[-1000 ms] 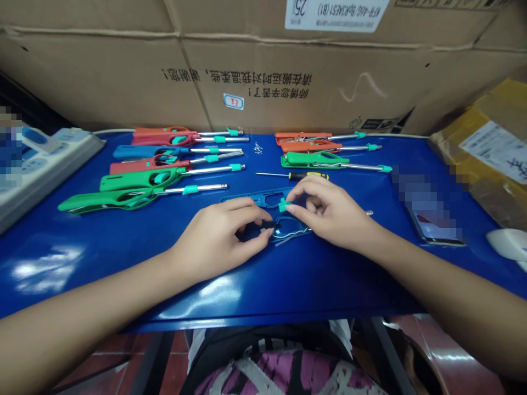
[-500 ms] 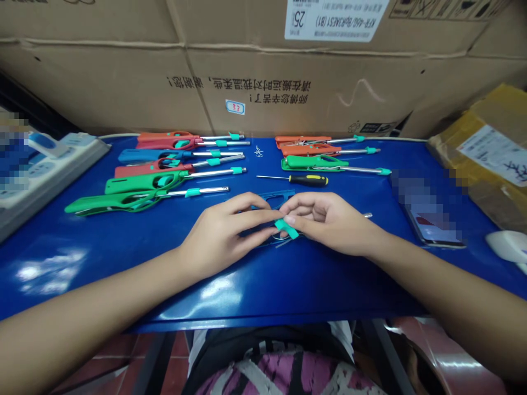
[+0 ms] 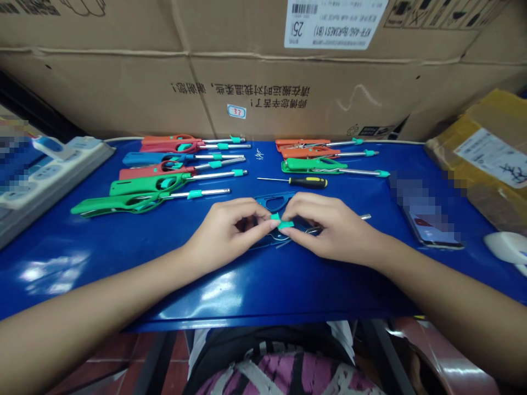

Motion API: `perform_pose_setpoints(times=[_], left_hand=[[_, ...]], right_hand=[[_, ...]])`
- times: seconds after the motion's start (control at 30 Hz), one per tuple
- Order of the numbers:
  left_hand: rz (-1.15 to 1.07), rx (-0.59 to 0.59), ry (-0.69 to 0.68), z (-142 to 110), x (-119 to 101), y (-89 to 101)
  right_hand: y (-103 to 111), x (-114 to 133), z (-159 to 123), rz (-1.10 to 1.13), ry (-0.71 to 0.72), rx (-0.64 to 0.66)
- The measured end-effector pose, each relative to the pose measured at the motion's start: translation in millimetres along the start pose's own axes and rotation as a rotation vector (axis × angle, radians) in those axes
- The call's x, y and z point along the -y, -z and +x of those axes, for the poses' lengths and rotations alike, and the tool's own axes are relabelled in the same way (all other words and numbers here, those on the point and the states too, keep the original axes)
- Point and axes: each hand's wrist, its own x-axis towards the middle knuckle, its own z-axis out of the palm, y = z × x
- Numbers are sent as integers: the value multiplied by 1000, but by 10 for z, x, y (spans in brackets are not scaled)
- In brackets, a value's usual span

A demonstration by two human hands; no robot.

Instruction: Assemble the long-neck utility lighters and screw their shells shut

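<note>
My left hand [image 3: 225, 226] and my right hand [image 3: 335, 224] meet over the middle of the blue table [image 3: 267, 296]. Between their fingertips they pinch a small teal plastic piece [image 3: 285, 224]. Beneath the fingers lies an opened blue lighter; its loose casing half [image 3: 275, 201] rests on the far side, partly covered by my hands. A thin pale wire [image 3: 280, 237] shows below the teal piece. The lighter's metal tube tip [image 3: 365, 217] pokes out beyond my right hand. Most of the near casing half is hidden.
Several long-nosed lighters, such as a green one [image 3: 119, 204], lie at left, others like another green one [image 3: 315, 164] at right. A screwdriver [image 3: 308, 182] lies behind my hands. A phone [image 3: 432, 225], white mouse [image 3: 508, 247], power strip [image 3: 53, 173] and cardboard box [image 3: 255, 77] surround them.
My left hand has left the black part it was touching and now grips the teal piece together with my right hand. The piece has turned and shifted slightly over the lighter.
</note>
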Motion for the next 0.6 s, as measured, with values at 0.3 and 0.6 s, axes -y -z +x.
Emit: perform_pose_setpoints(times=[0.3, 0.6], left_hand=[[141, 34, -81, -7, -4, 88], [211, 169, -102, -35, 46, 129]], right_hand=[[146, -64, -23, -342, 61, 147], [206, -56, -31, -446, 54, 266]])
